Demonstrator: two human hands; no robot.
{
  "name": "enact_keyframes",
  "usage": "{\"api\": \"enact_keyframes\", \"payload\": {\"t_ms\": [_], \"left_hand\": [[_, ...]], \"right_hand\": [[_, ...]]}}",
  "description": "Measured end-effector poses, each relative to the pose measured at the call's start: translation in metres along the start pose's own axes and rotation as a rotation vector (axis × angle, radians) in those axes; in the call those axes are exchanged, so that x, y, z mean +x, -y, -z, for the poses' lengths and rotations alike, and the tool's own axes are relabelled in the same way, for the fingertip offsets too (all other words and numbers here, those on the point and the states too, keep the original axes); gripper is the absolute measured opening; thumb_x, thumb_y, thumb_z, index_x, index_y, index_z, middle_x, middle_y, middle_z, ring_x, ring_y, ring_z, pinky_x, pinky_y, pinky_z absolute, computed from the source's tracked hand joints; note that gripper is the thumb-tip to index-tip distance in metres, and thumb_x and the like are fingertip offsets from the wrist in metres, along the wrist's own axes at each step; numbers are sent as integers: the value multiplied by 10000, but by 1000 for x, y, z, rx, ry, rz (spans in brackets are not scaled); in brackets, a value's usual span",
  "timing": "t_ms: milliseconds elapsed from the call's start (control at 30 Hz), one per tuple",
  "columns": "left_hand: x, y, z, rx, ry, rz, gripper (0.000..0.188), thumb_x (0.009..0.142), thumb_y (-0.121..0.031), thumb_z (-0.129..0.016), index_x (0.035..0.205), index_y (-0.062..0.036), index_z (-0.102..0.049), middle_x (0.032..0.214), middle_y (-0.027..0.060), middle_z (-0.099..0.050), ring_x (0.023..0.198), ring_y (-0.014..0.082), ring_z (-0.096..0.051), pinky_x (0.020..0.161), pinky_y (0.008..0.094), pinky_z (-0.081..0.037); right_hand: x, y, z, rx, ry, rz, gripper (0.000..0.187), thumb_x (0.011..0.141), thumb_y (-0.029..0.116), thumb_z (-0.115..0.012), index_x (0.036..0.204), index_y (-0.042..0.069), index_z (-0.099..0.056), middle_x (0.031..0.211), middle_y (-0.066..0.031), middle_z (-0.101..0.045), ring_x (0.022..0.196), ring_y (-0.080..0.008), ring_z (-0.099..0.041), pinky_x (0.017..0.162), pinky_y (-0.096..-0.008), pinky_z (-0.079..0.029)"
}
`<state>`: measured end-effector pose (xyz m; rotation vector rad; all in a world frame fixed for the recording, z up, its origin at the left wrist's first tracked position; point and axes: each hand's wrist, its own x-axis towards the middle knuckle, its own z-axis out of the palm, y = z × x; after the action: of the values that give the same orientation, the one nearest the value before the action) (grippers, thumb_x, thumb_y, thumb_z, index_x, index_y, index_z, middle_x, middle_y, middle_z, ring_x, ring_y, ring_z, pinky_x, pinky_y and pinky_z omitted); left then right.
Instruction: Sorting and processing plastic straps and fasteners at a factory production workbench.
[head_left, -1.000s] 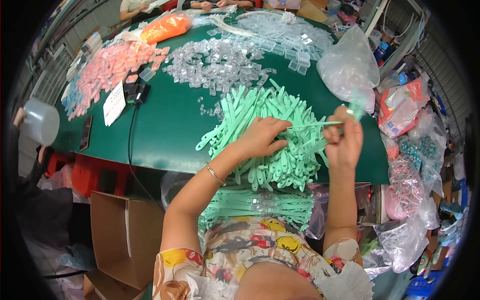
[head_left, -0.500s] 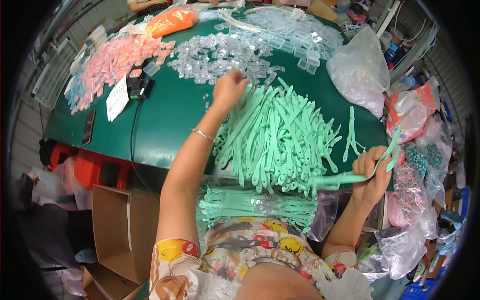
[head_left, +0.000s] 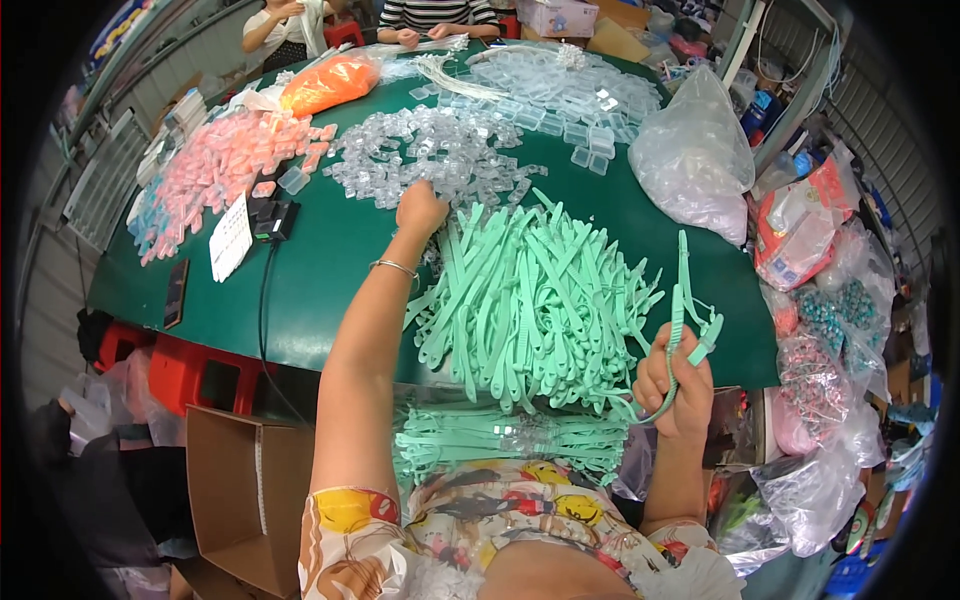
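My left hand point(head_left: 421, 209) reaches to the near edge of a heap of small clear plastic pieces point(head_left: 440, 150). Its fingers are bent together, and their tips are hidden, so what they hold cannot be made out. A large pile of mint-green plastic straps point(head_left: 530, 300) lies just right of that hand. My right hand point(head_left: 677, 385), raised at the pile's right side, is closed around a mint-green ridged strap point(head_left: 673, 350) that loops above and below the fingers. Behind it a loose green strap point(head_left: 684, 262) seems to lie on the table. Bundled green straps point(head_left: 510, 437) rest against my front.
The green table point(head_left: 330, 270) also bears pink and orange pieces point(head_left: 235, 160), an orange bag point(head_left: 330, 85), a black device with a cable point(head_left: 272, 220), a phone point(head_left: 176, 292) and a clear bag point(head_left: 690, 160). Filled bags crowd the right. People point(head_left: 437, 20) sit at the far side.
My left hand has moved left and down to the clear pieces' edge. My right hand, still gripping the strap, has turned upright and come left. The view has tilted, showing more of the far side.
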<state>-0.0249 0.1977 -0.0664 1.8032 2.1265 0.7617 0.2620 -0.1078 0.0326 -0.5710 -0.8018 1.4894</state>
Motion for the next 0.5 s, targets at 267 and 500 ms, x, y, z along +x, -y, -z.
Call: {"api": "enact_keyframes", "payload": {"t_ms": [267,500], "left_hand": [[-65,-35,42,-938,275,-205,173,803,-187,-510,864,-30,-553,814,58,-596,704,148,-549,635,270,-427],[-221,-80,95,-1367,862,-10,179,872,-221,-456,893,-44,-473,641,-2,-429,523,70,-362,455,205,-294]], "right_hand": [[-11,-15,-5,-89,-64,-144,268,867,108,-386,1118,22,-425,690,-106,-488,417,-129,-401,389,-242,-343],[-5,-32,-10,-195,-134,-169,335,890,193,-437,1127,-42,-464,703,-23,-467,540,-72,-356,491,-197,-291]]}}
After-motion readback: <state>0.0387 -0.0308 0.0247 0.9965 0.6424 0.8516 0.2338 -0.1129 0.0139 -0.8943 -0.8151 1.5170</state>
